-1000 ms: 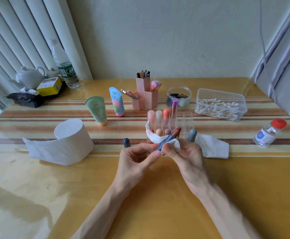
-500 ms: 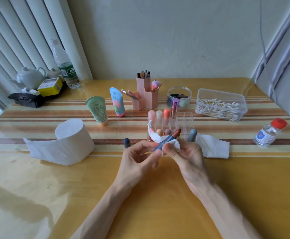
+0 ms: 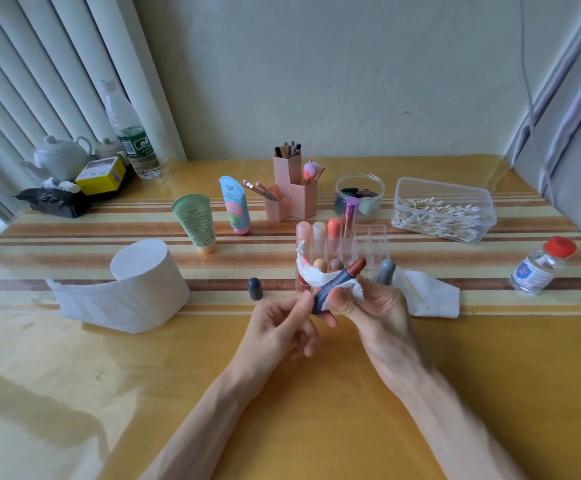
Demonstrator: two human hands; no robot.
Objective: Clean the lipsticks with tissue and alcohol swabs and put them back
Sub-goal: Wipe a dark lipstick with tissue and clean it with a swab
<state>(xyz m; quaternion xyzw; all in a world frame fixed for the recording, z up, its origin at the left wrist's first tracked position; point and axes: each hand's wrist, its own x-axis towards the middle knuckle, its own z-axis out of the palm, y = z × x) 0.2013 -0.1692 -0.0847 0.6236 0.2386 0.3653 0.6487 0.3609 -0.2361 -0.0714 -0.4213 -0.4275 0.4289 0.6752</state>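
An uncapped lipstick with a blue-grey case and a brown-red tip is held just above the table in front of me. My left hand pinches its lower end. My right hand grips a crumpled white tissue wrapped around the case. Behind them stands a clear lipstick organiser with several lipsticks in it. A dark blue-grey cap stands to its left and a lighter grey cap to its right. A folded tissue lies to the right.
A toilet paper roll lies at the left. An alcohol bottle with a red cap stands at the right, behind it a box of cotton swabs. Two cream tubes, pink brush holders and a sponge jar line the back.
The hands stay in nearly the same place. The tissue has shifted slightly along the lipstick case.
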